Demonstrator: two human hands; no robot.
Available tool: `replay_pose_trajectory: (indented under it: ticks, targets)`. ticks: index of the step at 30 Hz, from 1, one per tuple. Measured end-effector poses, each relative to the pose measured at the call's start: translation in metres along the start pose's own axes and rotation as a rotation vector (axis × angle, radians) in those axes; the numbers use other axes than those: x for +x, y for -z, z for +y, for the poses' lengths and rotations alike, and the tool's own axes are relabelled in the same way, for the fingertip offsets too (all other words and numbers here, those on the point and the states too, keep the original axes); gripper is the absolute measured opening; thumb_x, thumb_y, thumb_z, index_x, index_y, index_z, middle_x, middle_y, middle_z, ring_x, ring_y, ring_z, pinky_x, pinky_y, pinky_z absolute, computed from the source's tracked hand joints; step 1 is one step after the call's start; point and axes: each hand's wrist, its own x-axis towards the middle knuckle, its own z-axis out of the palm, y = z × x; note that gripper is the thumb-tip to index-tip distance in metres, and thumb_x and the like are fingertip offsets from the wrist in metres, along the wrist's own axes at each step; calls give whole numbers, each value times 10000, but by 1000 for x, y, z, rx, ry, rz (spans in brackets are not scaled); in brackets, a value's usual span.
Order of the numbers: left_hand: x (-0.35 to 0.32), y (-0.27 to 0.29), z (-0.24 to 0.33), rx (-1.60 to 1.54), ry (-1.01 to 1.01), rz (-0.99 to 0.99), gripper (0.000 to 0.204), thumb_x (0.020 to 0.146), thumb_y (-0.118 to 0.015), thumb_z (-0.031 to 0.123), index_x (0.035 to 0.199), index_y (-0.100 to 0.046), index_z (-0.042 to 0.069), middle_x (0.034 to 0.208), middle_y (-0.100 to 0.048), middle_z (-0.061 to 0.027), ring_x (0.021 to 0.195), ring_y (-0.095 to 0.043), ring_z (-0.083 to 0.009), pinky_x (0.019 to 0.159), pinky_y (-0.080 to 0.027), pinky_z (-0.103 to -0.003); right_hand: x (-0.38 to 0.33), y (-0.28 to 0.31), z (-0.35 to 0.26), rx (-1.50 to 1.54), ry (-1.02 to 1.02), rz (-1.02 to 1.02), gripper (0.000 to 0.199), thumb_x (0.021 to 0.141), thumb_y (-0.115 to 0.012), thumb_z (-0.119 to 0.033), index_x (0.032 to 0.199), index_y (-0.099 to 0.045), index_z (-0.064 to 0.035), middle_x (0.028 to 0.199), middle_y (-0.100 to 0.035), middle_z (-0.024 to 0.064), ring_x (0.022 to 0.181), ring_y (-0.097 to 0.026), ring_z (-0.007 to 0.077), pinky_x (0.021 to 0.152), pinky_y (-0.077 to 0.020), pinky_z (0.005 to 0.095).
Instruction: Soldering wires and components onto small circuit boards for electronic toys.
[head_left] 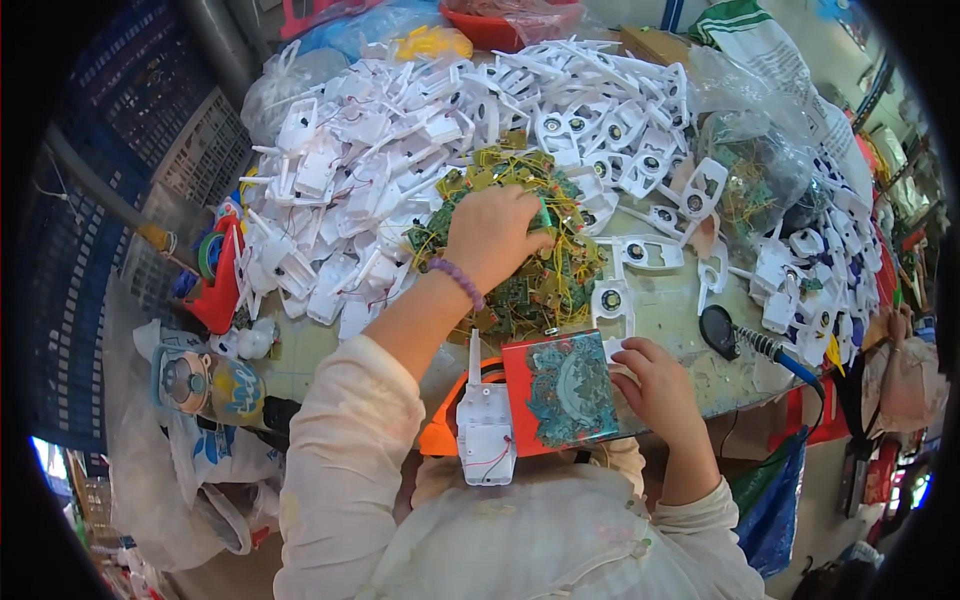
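Resting near the bench point(690, 340) edge, right hand point(657, 385) has its grip curled on a white plastic part point(612, 312) beside a red patterned box point(560, 392). Further out, left hand point(492, 232) w/ grip closed into a pile of green circuit boards point(545, 285); white housings point(400, 150) heaped behind.

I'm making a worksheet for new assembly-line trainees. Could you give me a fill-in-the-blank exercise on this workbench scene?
1. The left hand reaches into the heap of small ____ circuit boards with yellow wires.
2. On the left wrist sits a beaded bracelet of ____ colour.
3. The right hand rests at the edge of a flat red box with a ____ patterned lid.
4. The moulded plastic housings piled across the table are ____.

Missing words: green; purple; teal; white
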Motion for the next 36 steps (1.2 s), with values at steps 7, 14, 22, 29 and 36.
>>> replay_pose_trajectory:
  ticks: [7, 14, 22, 29, 36]
  targets:
    - [-2, 18, -7, -579, 387, 194, 166, 864, -638, 160, 850, -703, 8, 794, -681, -43, 759, -671, -168, 632, -519, -288, 7, 15, -2, 98, -69, 265, 146, 793, -693, -110, 917, -645, -49, 965, -651, 113, 858, -627, 313, 718, -512, 376]
    - [-38, 50, 19, -1414, 688, 55, 221, 850, -663, 75, 1054, -589, 31, 952, -656, -68, 825, -663, -158, 691, -538, -252, 42, 19, -47, 469, 172, 622, 177, 762, -699, 50, 917, -637, -9, 859, -648, 110, 694, -613, 160, 608, -490, 251]
    - [-81, 66, 53, -348, -367, 258, 195, 707, -707, 37, 884, -664, 107, 956, -662, -40, 995, -660, -250, 874, -511, -415, 53, 16, -58, 1586, -293, -69, 261, 905, -627, -153, 1118, -566, -15, 883, -644, 49, 737, -600, 85, 633, -484, 226]
    - [-115, 69, 56, -291, -162, 226, 297, 704, -682, 3, 975, -672, 124, 1061, -639, -41, 1080, -577, -282, 872, -467, -417, 22, 6, -46, 1068, -241, 96, 316, 798, -713, -18, 1079, -569, -1, 865, -643, 22, 815, -594, 75, 741, -479, 230]
    - [-181, 71, 38, -539, -123, -298, 307, 708, -694, -1, 990, -689, 123, 932, -626, -11, 831, -579, -220, 719, -456, -354, -3, -2, -37, 600, -108, 104, 199, 748, -718, -31, 932, -653, -70, 842, -628, 48, 868, -547, 193, 826, -395, 329]
